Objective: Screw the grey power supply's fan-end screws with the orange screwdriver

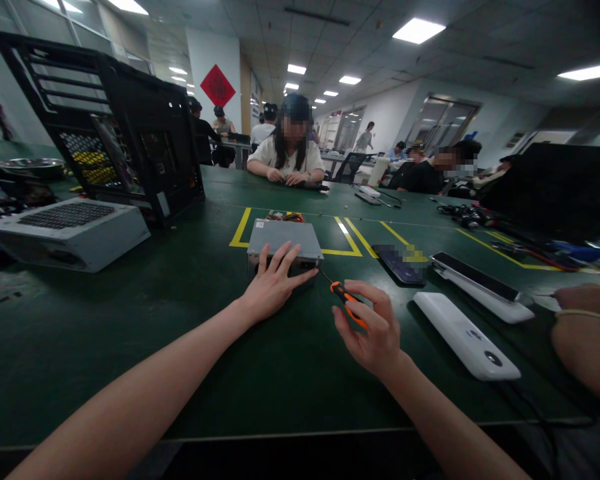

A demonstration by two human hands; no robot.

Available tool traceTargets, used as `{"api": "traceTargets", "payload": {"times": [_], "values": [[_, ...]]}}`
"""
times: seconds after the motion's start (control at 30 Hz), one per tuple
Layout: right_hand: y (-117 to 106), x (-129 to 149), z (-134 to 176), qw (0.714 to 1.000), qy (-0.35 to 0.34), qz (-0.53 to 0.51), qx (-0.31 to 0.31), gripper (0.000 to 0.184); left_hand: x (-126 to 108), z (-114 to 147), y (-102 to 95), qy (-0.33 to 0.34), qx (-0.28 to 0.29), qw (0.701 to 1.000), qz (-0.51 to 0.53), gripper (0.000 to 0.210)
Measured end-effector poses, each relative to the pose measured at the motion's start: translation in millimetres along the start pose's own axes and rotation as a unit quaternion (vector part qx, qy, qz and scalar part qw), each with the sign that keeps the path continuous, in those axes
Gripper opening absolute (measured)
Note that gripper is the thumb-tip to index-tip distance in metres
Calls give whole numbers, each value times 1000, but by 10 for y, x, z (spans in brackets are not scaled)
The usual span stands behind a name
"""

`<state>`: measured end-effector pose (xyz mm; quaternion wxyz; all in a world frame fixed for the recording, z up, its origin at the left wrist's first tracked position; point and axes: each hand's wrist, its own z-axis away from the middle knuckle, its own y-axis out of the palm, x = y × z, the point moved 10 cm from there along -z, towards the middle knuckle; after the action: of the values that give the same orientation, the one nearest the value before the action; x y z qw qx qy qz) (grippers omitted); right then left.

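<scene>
A grey computer power supply (285, 235) lies on the green table in front of me, with coloured cables bunched behind its far side. My left hand (275, 279) rests on its near edge, fingers spread over the top and thumb along the near side. In my right hand (373, 327) is a screwdriver (347, 301) with an orange and black handle, held between thumb and fingers. The thin shaft points up and left to the near right corner of the power supply. Whether the tip sits in a screw is too small to tell.
At left stand a black computer case (145, 127) and a second power supply (75, 230). A phone (399, 264), a white power bank (465, 333) and another phone (475, 275) lie at right. Another person's hand (587, 327) is at the right edge; a person (287, 150) sits opposite.
</scene>
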<state>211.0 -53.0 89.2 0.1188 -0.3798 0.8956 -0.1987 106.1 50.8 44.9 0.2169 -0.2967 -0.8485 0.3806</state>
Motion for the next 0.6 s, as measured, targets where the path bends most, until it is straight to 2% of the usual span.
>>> {"api": "traceTargets", "payload": {"times": [0.17,0.37,0.47,0.6], "values": [[-28,-45,12,1000,19,3,-19,41,-7,-2,15,1,7,1000,-8,61],[-15,-2,-3,1000,0,13,-4,41,-1,1,17,3,14,1000,-11,61],[-44,-29,-1,1000,17,-5,-18,41,-2,0,10,4,12,1000,-11,59],[-3,-53,3,1000,29,10,0,34,-4,-2,-1,0,7,1000,-7,58]]}}
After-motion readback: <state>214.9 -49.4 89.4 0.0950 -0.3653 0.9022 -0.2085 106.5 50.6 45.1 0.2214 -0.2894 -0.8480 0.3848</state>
